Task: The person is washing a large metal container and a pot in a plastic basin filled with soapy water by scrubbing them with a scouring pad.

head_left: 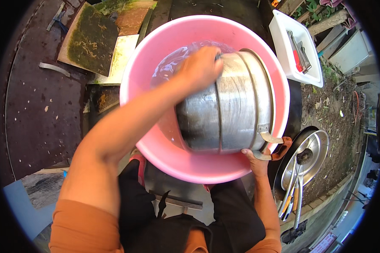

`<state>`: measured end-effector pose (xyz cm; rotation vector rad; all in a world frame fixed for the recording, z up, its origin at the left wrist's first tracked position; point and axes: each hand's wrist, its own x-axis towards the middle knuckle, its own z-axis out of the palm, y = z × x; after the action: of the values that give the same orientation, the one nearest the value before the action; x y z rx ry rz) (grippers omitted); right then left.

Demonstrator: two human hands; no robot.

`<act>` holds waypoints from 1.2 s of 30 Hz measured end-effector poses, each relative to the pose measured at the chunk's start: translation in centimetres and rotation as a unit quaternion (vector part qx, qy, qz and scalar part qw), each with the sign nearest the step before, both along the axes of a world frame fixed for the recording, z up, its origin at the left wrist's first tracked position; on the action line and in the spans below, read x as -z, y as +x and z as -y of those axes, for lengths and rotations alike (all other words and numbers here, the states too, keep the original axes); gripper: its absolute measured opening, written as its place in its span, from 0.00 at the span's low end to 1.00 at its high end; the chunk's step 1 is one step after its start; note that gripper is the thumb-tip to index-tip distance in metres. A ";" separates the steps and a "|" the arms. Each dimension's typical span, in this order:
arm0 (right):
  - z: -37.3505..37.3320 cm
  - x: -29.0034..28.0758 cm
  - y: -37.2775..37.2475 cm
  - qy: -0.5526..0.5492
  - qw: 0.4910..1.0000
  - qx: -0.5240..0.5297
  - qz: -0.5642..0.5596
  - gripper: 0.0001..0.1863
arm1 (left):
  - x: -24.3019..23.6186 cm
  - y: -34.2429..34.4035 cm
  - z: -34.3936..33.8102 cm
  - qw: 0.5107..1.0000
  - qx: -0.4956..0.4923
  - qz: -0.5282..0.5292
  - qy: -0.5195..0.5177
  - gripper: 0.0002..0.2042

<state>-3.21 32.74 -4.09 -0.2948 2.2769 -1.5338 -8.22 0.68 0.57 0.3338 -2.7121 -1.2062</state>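
A large steel pot (pixel 240 101) lies on its side in a pink basin (pixel 135 63), its base blackened and its rim toward the right. Shallow water (pixel 166 65) shows behind it. My left hand (pixel 202 69) is closed against the pot's upper side, with a bit of something dark at its fingertips, too little showing to name. My right hand (pixel 256 163) grips the pot low by the rim, beside the brown side handle (pixel 283 148); its thumb shows and the other fingers are mostly hidden.
A white tub (pixel 276 29) with tools in it stands at the back right. Near the basin's right side, pans and a strainer (pixel 321 152) hold long-handled utensils. Mossy boards (pixel 90 40) and a dark red panel (pixel 42 114) lie to the left.
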 end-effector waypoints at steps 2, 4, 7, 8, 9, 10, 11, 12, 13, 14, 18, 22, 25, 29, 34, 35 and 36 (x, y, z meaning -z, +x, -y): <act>-0.3 0.5 0.0 -0.052 0.996 0.037 0.062 0.23 | 1.1 5.7 -2.8 0.979 0.040 -0.160 -0.120 0.21; 0.5 0.1 0.0 -0.069 0.992 0.074 0.071 0.21 | -0.1 11.1 -4.8 0.961 0.167 -0.147 -0.166 0.23; 0.5 0.9 0.2 -0.026 0.996 0.045 0.068 0.18 | -0.2 8.9 -3.4 0.946 0.153 -0.183 -0.221 0.22; 0.7 0.7 0.2 -0.014 0.997 0.036 0.069 0.18 | -0.3 6.9 -2.4 0.971 0.100 -0.118 -0.181 0.23; 1.0 0.6 0.0 -0.005 0.997 0.029 0.069 0.17 | -0.9 4.2 -0.9 0.990 0.047 -0.028 -0.128 0.23; 1.2 0.7 -0.3 0.004 0.997 0.025 0.066 0.17 | -1.4 2.3 0.2 0.996 -0.003 0.059 -0.074 0.23; 1.0 1.0 0.0 0.010 0.997 0.043 0.058 0.18 | -1.3 3.0 -0.3 0.995 0.000 -0.007 -0.103 0.23; 1.1 0.7 0.1 0.004 0.999 0.033 0.033 0.19 | -0.6 4.7 -1.5 0.989 0.004 -0.073 -0.132 0.23; 1.0 0.7 0.6 0.002 0.999 0.032 0.010 0.19 | 0.0 6.4 -3.2 0.978 0.015 -0.137 -0.156 0.24; 0.8 0.8 0.9 -0.001 1.000 0.028 -0.011 0.20 | -0.3 8.8 -4.2 0.974 0.075 -0.152 -0.151 0.24; 1.0 0.7 0.7 0.029 0.998 0.036 0.043 0.19 | 0.2 10.7 -4.5 0.934 0.175 -0.196 -0.243 0.24; 0.7 1.0 0.7 0.053 0.998 0.019 0.010 0.20 | 1.0 1.3 3.5 0.998 0.023 0.033 -0.048 0.22; 0.2 1.8 0.8 -0.006 0.994 0.106 0.012 0.25 | 2.5 1.0 4.1 0.997 -0.040 0.068 0.024 0.23; -0.7 -1.6 1.0 0.146 0.981 0.086 0.096 0.21 | 4.1 2.0 4.0 0.996 -0.051 -0.008 0.076 0.23; 2.1 -8.6 0.7 0.227 0.956 -0.105 0.153 0.16 | 4.1 2.8 3.2 0.992 -0.063 -0.044 0.101 0.21; 3.9 -9.4 0.2 0.199 0.975 -0.100 -0.005 0.17 | 3.8 3.0 3.1 0.991 -0.074 -0.052 0.101 0.21; 6.1 -9.9 -0.4 0.165 0.969 -0.093 -0.159 0.18 | 3.7 3.4 3.1 0.990 -0.086 -0.056 0.100 0.20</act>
<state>-3.65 26.59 5.81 -0.6777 2.6115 -1.0527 -4.83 -2.38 -3.09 0.4982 -2.4178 -1.4037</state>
